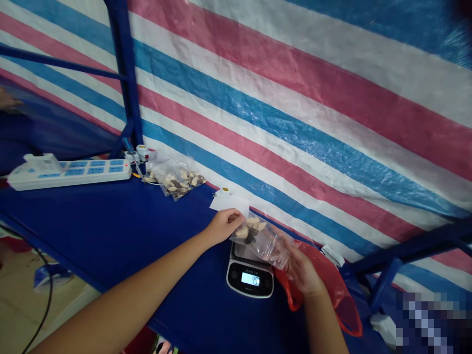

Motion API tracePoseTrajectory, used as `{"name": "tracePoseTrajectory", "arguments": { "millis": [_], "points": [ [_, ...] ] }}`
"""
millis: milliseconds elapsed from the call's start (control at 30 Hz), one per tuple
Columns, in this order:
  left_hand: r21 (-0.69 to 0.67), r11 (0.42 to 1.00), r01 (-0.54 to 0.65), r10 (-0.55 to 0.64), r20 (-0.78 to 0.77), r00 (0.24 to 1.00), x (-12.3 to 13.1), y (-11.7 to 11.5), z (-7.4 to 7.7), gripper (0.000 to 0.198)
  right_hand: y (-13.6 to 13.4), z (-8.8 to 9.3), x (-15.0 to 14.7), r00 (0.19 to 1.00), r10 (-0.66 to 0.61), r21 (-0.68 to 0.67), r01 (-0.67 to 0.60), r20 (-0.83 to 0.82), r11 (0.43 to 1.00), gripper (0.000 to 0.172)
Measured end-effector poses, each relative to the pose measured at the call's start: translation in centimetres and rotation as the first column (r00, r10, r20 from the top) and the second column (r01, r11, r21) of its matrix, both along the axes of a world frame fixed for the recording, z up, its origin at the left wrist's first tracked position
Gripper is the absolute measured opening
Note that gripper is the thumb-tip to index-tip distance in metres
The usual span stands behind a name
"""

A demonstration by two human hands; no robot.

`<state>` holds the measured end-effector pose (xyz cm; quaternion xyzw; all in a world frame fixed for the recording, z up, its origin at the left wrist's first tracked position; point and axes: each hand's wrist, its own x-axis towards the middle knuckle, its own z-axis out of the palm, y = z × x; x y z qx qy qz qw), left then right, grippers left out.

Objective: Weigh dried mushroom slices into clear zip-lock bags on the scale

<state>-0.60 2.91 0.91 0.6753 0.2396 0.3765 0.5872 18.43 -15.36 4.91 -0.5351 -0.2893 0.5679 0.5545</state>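
Note:
Between my two hands a clear plastic bag [271, 244] lies stretched over a small digital scale [250, 280]. Pale and dark sliced pieces [251, 229] sit in the bag's left end. My left hand [226, 225] pinches that end, its fingers closed on the plastic. At the other end, my right hand [302, 268] has its fingers closed around the bag. The scale's lit display appears to read 49, and the bag covers most of its weighing plate. Under my right wrist spreads a red plastic bag [328, 280].
Several clear bags of similar pieces [177, 181] lie at the back. Left of them is a white power strip [92, 168]. A white paper [228, 200] rests behind my left hand. Blue metal posts [127, 73] and a striped tarp [258, 98] border the blue table [92, 221]. Another person's hand [9, 100] shows far left.

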Motion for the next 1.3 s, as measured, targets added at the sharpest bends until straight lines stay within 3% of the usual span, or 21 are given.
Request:
{"name": "tracePoseTrajectory", "arguments": {
  "millis": [267,433,600,1033,1133,1300],
  "points": [
    [-0.021,1.0,-0.018,0.018,0.011,1.0,-0.1,-0.1,0.5,0.026,-0.3,0.8,-0.5,0.999,0.028,-0.012,-0.028,0.017,1.0,0.075],
    [-0.054,0.997,0.062,-0.063,-0.016,0.998,-0.3,-0.2,0.7,0.025,-0.3,0.9,-0.6,0.999,0.053,0.004,-0.053,0.006,0.999,0.073],
    [-0.067,0.998,-0.01,0.009,-0.006,1.0,-0.4,0.1,0.7,0.02,-0.4,0.5,-0.3,0.999,0.028,-0.023,-0.027,0.026,0.999,0.072],
    [-0.191,0.982,0.007,-0.001,0.031,1.0,0.1,0.6,-0.2,0.018,-0.3,0.7,-0.4,0.996,0.036,-0.028,-0.034,0.08,0.999,0.074],
    [-0.171,0.984,0.054,-0.048,0.043,0.998,-0.1,0.5,-0.1,0.019,-0.3,0.6,-0.4,0.997,0.047,-0.01,-0.047,0.058,0.999,0.071],
    [-0.136,0.991,-0.016,0.021,0.034,0.999,-0.1,0.6,-0.2,0.017,-0.4,0.5,-0.3,0.999,0.029,-0.007,-0.029,0.041,1.0,0.07]
  ]
}}
